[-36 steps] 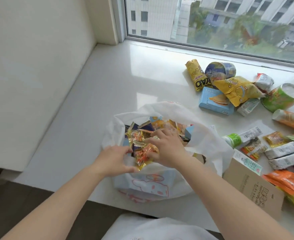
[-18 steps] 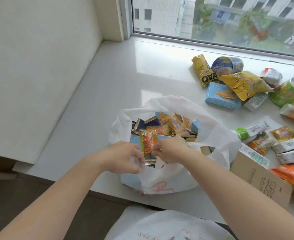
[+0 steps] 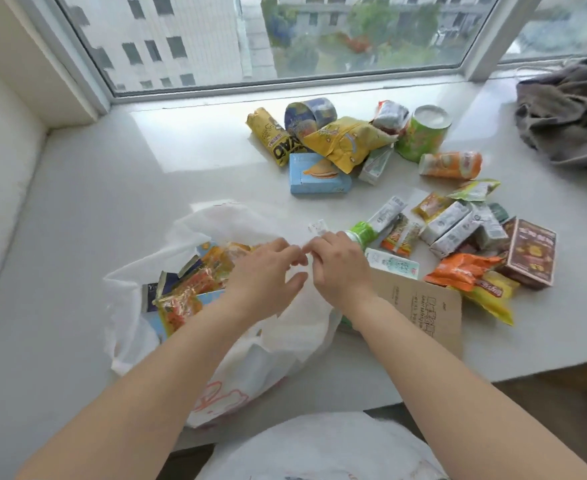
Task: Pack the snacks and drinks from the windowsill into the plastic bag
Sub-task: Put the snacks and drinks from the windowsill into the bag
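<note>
White thin plastic meets both hands at the right side of the plastic bag (image 3: pixel 295 313): the left hand (image 3: pixel 268 271) hovers with fingers loosely spread, gripping nothing, while the right hand (image 3: pixel 340 265) has its fingers curled toward the bag's rim, though whether it pinches the film cannot be told. Both forearms reach forward from the bottom edge. The bag lies open on the windowsill (image 3: pixel 146 174), holding orange snack packets (image 3: pixel 184 296) and a dark pouch (image 3: pixel 153 292). Just right of the hands lie a green-capped bottle (image 3: pixel 375 223) and a brown paper bag (image 3: pixel 423 306). Farther back are a blue box (image 3: pixel 319 174), a yellow chip bag (image 3: pixel 347 140), a green canister (image 3: pixel 423 133) and small milk cartons (image 3: pixel 458 223).
</note>
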`<action>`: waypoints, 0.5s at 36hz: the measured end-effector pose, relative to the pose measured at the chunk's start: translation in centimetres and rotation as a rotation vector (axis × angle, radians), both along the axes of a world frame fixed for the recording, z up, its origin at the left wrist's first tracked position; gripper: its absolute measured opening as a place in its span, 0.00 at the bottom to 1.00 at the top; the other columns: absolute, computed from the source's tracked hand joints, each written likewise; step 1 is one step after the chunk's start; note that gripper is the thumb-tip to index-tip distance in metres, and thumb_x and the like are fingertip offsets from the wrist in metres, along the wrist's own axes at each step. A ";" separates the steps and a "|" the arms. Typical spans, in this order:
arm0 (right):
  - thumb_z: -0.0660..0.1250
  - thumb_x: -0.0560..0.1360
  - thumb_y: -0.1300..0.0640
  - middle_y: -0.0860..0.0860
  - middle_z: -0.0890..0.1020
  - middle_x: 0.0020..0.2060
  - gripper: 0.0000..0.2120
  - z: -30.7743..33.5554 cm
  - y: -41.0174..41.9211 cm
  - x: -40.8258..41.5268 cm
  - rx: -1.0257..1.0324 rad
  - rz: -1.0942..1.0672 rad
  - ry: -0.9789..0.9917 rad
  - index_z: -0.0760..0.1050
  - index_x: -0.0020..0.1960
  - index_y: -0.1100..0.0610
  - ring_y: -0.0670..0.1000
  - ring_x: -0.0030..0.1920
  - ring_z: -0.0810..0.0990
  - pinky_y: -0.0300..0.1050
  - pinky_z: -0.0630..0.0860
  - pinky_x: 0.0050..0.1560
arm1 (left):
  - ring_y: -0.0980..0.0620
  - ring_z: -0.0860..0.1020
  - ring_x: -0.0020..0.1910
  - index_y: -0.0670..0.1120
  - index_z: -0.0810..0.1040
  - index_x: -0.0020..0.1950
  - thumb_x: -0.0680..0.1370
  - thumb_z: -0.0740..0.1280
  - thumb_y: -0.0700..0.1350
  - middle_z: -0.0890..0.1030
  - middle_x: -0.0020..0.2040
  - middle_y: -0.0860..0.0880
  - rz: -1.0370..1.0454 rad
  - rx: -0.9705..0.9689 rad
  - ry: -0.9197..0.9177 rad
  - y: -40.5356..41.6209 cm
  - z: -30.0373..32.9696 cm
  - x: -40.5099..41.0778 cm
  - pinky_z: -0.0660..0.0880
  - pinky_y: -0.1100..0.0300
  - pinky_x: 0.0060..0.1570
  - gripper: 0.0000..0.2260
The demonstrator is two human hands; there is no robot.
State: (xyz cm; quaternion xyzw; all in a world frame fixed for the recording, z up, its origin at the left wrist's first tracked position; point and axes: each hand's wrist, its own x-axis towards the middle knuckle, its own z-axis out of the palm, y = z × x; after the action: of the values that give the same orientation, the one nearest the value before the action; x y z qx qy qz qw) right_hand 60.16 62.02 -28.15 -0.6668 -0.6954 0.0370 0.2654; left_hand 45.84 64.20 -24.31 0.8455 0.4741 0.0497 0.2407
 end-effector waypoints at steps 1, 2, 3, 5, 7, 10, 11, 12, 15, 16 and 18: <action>0.63 0.64 0.65 0.52 0.80 0.32 0.08 -0.4 -0.4 1.3 -0.005 -0.020 -0.013 0.80 0.38 0.57 0.56 0.34 0.78 0.47 0.74 0.34 | 0.53 0.76 0.54 0.52 0.76 0.58 0.78 0.63 0.51 0.75 0.56 0.54 0.000 -0.004 -0.017 -0.1 -0.2 1.5 0.72 0.55 0.52 0.10; 0.62 0.63 0.64 0.52 0.80 0.31 0.08 -0.7 -0.8 2.7 -0.013 -0.035 -0.043 0.79 0.37 0.56 0.56 0.33 0.77 0.46 0.74 0.33 | 0.53 0.77 0.52 0.52 0.76 0.58 0.78 0.63 0.50 0.75 0.55 0.54 -0.006 -0.012 -0.027 -0.1 -0.5 2.9 0.72 0.56 0.51 0.10; 0.61 0.64 0.63 0.51 0.79 0.30 0.09 -1.1 -1.1 4.0 -0.021 -0.046 -0.077 0.79 0.36 0.56 0.55 0.31 0.77 0.45 0.73 0.32 | 0.53 0.77 0.51 0.52 0.76 0.57 0.78 0.63 0.49 0.75 0.55 0.54 -0.018 -0.014 -0.027 -0.1 -0.7 4.4 0.72 0.57 0.49 0.10; 0.58 0.65 0.61 0.51 0.77 0.29 0.09 -1.9 -1.9 6.6 -0.050 -0.061 -0.113 0.78 0.35 0.56 0.55 0.30 0.76 0.44 0.72 0.30 | 0.53 0.78 0.48 0.51 0.77 0.56 0.78 0.63 0.48 0.76 0.52 0.54 -0.034 -0.015 -0.023 -0.2 -1.3 7.4 0.70 0.59 0.46 0.08; 0.59 0.65 0.62 0.51 0.77 0.29 0.10 -2.2 -2.7 9.4 -0.107 -0.077 -0.104 0.78 0.35 0.56 0.56 0.31 0.77 0.46 0.73 0.30 | 0.51 0.78 0.47 0.50 0.78 0.54 0.78 0.64 0.48 0.76 0.50 0.52 -0.032 -0.027 -0.027 -0.3 -1.7 10.4 0.72 0.57 0.48 0.08; 0.60 0.71 0.65 0.53 0.80 0.45 0.12 -2.5 -3.4 14.3 -0.360 -0.102 -0.083 0.80 0.49 0.55 0.57 0.48 0.77 0.50 0.72 0.46 | 0.50 0.78 0.48 0.49 0.78 0.55 0.77 0.64 0.48 0.77 0.51 0.51 -0.015 -0.062 0.001 -0.5 -2.7 14.9 0.74 0.52 0.51 0.08; 0.59 0.74 0.63 0.52 0.79 0.51 0.13 -2.8 -3.6 16.0 -0.459 -0.093 -0.065 0.78 0.54 0.54 0.56 0.54 0.74 0.50 0.69 0.52 | 0.50 0.77 0.49 0.50 0.78 0.55 0.77 0.64 0.48 0.76 0.51 0.52 -0.012 -0.082 0.017 -0.5 -3.1 16.3 0.74 0.52 0.51 0.09; 0.57 0.76 0.62 0.52 0.77 0.55 0.14 -3.1 -3.7 17.7 -0.534 -0.090 -0.050 0.76 0.58 0.53 0.55 0.58 0.72 0.49 0.67 0.56 | 0.50 0.77 0.49 0.51 0.77 0.56 0.77 0.64 0.49 0.76 0.52 0.52 -0.012 -0.101 0.032 -0.4 -3.5 17.7 0.74 0.52 0.52 0.09; 0.56 0.78 0.60 0.51 0.76 0.57 0.14 -3.8 -4.1 22.3 -0.607 -0.127 -0.021 0.75 0.60 0.53 0.54 0.60 0.71 0.49 0.67 0.58 | 0.53 0.76 0.49 0.52 0.76 0.57 0.78 0.62 0.50 0.75 0.52 0.54 -0.001 -0.149 0.073 -0.1 -4.8 21.6 0.75 0.55 0.50 0.10; 0.56 0.78 0.60 0.51 0.76 0.58 0.14 -4.2 -4.3 23.8 -0.632 -0.140 -0.019 0.75 0.60 0.53 0.54 0.60 0.71 0.49 0.67 0.58 | 0.54 0.76 0.49 0.52 0.75 0.57 0.78 0.62 0.51 0.75 0.51 0.55 0.002 -0.161 0.087 0.0 -5.3 22.9 0.75 0.56 0.50 0.10; 0.57 0.77 0.60 0.51 0.75 0.59 0.15 -5.1 -4.5 26.7 -0.688 -0.153 -0.041 0.73 0.61 0.52 0.54 0.61 0.70 0.48 0.67 0.58 | 0.54 0.75 0.50 0.52 0.75 0.58 0.78 0.62 0.51 0.75 0.51 0.55 0.017 -0.188 0.106 0.1 -6.4 25.1 0.75 0.55 0.50 0.10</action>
State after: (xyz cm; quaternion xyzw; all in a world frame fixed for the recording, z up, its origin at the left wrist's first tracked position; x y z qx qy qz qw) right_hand 86.82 57.53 -33.24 -0.7680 -0.5954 0.2357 0.0135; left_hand 70.96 64.30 -30.69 0.8164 0.4961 -0.0378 0.2932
